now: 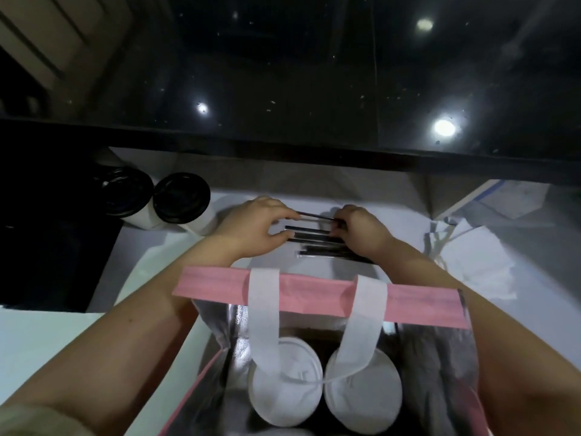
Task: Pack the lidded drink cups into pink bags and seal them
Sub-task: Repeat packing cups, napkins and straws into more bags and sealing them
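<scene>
Two lidded cups (pixel 181 198) on white counter (pixel 47 341) below black ledge (pixel 314 89) (lights (pixel 444 127) mirrored).

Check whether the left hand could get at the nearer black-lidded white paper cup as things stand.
Probably yes. The black-lidded white paper cup stands just left of the left hand with nothing between, though its grip is pinching a thin black straw.

No writing, brand or number is legible (the pink bag (pixel 213 284) and white lids (pixel 276 398) look plain).

Prob. drink shop: lidded cups (pixel 181 198), straws (pixel 314 238).
</scene>
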Demonstrator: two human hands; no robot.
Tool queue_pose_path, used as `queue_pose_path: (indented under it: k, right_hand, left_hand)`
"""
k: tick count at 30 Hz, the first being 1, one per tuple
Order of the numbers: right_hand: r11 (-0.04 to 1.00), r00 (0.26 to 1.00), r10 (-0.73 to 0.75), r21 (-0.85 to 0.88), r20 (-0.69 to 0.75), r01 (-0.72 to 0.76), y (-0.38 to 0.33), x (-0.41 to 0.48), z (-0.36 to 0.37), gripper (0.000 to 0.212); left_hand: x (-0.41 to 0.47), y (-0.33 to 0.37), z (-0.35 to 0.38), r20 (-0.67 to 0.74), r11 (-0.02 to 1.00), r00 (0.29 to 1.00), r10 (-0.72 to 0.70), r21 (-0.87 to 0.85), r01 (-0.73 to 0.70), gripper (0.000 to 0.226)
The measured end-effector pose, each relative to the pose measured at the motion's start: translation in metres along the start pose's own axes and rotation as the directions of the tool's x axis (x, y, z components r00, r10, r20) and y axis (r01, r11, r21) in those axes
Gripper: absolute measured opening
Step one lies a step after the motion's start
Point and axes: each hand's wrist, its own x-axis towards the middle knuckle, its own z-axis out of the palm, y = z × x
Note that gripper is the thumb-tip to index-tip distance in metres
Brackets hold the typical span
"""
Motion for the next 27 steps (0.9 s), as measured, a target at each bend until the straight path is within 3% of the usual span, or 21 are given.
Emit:
queue_pose_path:
  k: [5,10,16,27]
  right_hand:
    - [0.985,0.999,0.011,-0.174,0.040,-0.004,-0.004,0.002,0.004,0.019]
    - [0.996,0.997,0.055,0.061,0.060,-0.059,-0.011,-0.007,-0.024,0.007]
    - [0.968,0.996,0.091,0.235,0.016,-0.092,-0.033,-0.037,-0.077,0.007]
    - [0.990,0.984,-0.052,0.123,-0.173,0.074,-0.108,-0.133,-0.166,0.009]
  left_hand:
    - [-0.008,-0.002,-0.003,-0.069,1.000,0.997,-0.017,-0.016,0.016,0.033]
    - [-0.019,-0.002,-0.017,-0.100,1.000,0.995,0.016,0.005,-0.015,0.034]
    - [-0.027,0.019,-0.055,-0.196,0.995,0.977,0.083,0.066,-0.071,0.034]
    - [-0.082,0.068,-0.143,-0.363,0.990,0.922,0.135,0.015,-0.139,0.028]
